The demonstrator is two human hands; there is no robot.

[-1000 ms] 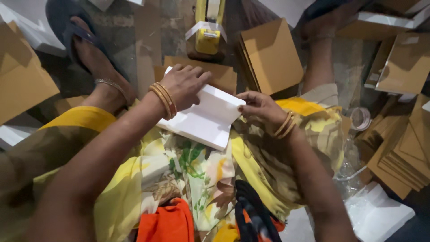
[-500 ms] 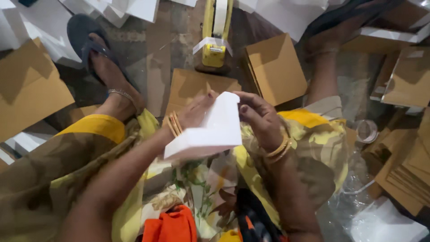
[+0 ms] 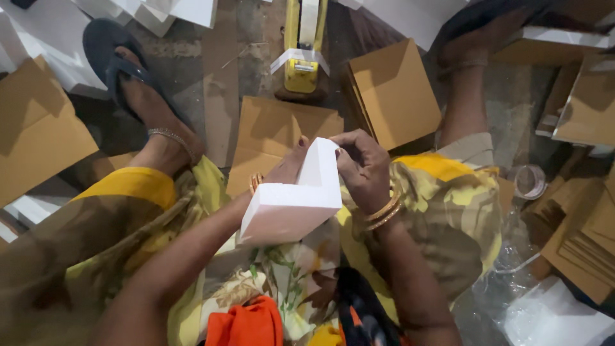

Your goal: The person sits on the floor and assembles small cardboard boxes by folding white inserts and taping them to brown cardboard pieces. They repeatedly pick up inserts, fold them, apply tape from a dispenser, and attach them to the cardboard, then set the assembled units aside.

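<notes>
We hold a white folded carton [image 3: 291,205] above our lap, both hands clasped on it: our left hand [image 3: 285,168] grips its far left edge from behind, mostly hidden by the sheet, while our right hand [image 3: 362,168] pinches the upright flap at the far right, fingers curled over the top. The carton is bent into an angle, one panel lying flat toward us, the other standing up. Gold bangles [image 3: 383,213] ring our right wrist. Just beyond the carton a flat brown cardboard sheet [image 3: 275,131] lies on the floor, and to its right a stack of brown cardboard squares [image 3: 394,93] leans tilted. Farther off, a yellow tape dispenser [image 3: 302,61] stands upright with a white strip hanging from it. To the far left our foot rests in a blue sandal [image 3: 115,54], beside a large brown board [image 3: 38,122]. More brown boards [image 3: 589,237] pile at the right, near a clear tape roll [image 3: 528,181]. White cartons [image 3: 173,11] lie at the far edge.
</notes>
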